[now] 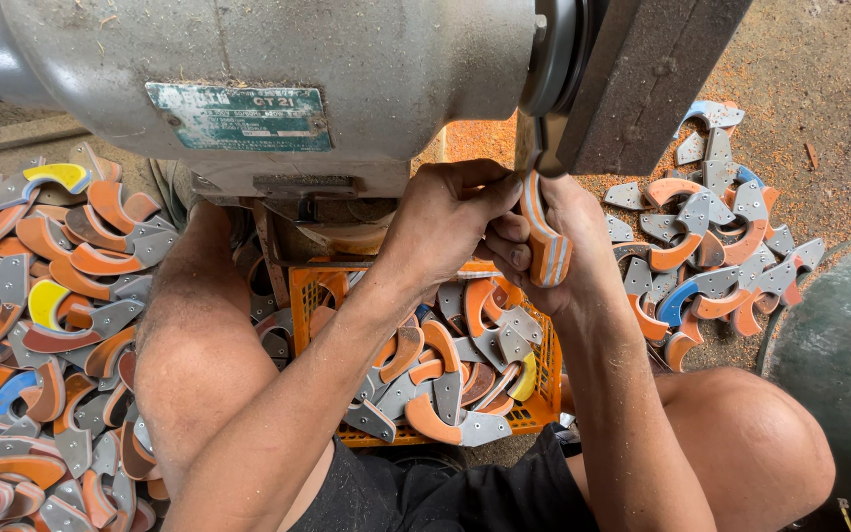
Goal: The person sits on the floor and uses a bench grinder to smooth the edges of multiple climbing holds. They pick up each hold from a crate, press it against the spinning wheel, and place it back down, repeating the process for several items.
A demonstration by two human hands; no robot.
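Observation:
Both my hands hold one curved orange-and-grey handle piece (547,239) up against the spinning wheel (550,59) of a big grey bench grinder (278,79). My left hand (445,217) pinches the piece's upper end near the wheel. My right hand (573,246) wraps around it from behind. Below my arms stands an orange plastic crate (302,296) filled with several similar curved pieces.
Heaps of curved orange, grey, yellow and blue pieces lie on the floor at left (41,296) and at right (711,246). My bare knees (189,355) flank the crate. A dark green round object (839,365) sits at far right. Orange dust covers the ground.

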